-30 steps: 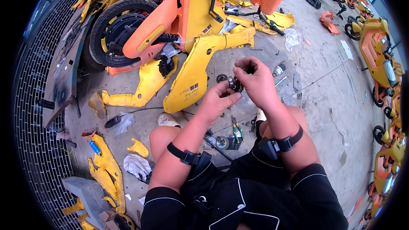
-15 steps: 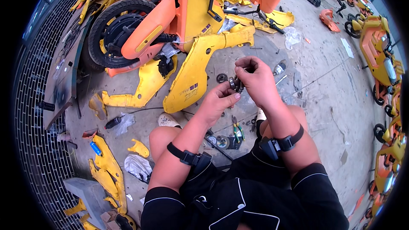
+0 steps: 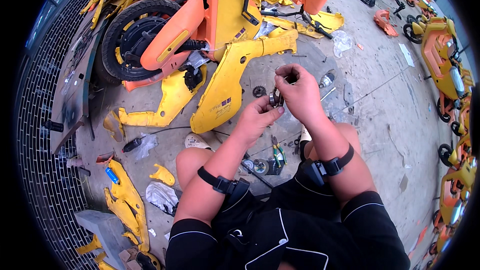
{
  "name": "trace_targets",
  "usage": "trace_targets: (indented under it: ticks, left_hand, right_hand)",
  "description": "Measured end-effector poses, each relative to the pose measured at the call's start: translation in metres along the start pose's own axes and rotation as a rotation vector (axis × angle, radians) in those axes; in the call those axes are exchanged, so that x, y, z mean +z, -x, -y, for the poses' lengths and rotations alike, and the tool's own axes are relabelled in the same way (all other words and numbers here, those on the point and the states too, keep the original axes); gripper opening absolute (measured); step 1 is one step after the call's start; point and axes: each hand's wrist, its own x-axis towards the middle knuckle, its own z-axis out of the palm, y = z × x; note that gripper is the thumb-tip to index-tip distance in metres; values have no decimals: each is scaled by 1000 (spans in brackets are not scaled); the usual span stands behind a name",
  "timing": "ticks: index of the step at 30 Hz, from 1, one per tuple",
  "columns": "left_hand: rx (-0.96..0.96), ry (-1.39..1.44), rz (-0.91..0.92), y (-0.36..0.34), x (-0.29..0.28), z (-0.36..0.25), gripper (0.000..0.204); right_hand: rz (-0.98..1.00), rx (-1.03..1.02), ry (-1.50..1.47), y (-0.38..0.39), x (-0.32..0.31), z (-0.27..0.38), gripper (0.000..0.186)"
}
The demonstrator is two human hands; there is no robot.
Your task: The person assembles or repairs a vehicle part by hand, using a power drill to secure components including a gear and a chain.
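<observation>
Above the floor between my knees, my left hand [image 3: 257, 117] pinches a small round metal part [image 3: 272, 99] with a shiny ring like a bearing. My right hand [image 3: 301, 92] is closed on the dark side of the same part, its thumb and forefinger bent together. The fingers cover much of it, so its full shape stays hidden. Just beyond my left hand lies a dark toothed gear [image 3: 259, 91]. Pliers with yellow-green handles [image 3: 279, 152] rest on the floor below my hands.
An orange and yellow scooter [image 3: 172, 40] lies ahead on the left, beside a long yellow body panel [image 3: 222, 90]. A metal tool with a shaft [image 3: 327, 79] lies right of my hands. Parked scooters [image 3: 440, 65] line the right side; a brick wall [image 3: 40, 135] stands left.
Both hands keep their hold on the metal part. The fingers and the part have turned slightly, and the view has shifted a little.
</observation>
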Motion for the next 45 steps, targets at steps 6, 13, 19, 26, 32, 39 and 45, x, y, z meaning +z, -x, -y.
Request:
trace_targets:
  ticks: [6,13,19,26,32,39,45]
  left_hand:
    - [5,7,-31,2,1,-3,24]
    - [24,54,-37,8,-4,-12,26]
    - [24,116,-14,16,-15,-20,27]
    - [-17,94,171,27,-31,-39,34]
    - [3,100,151,29,-46,-36,41]
    - [6,81,43,28,-48,-33,45]
    - [46,93,-6,26,-39,-40,42]
  right_hand:
    - [-30,-44,61,-10,-4,-11,22]
    - [120,77,51,-10,-18,-20,28]
    - [436,152,-80,-4,-24,-24,37]
    - [759,291,-417,-6,-35,-39,53]
    - [648,154,-445,-14,-41,-39,31]
    - [577,115,-404,-18,-49,-31,26]
    - [682,-57,-35,-12,-40,-41,47]
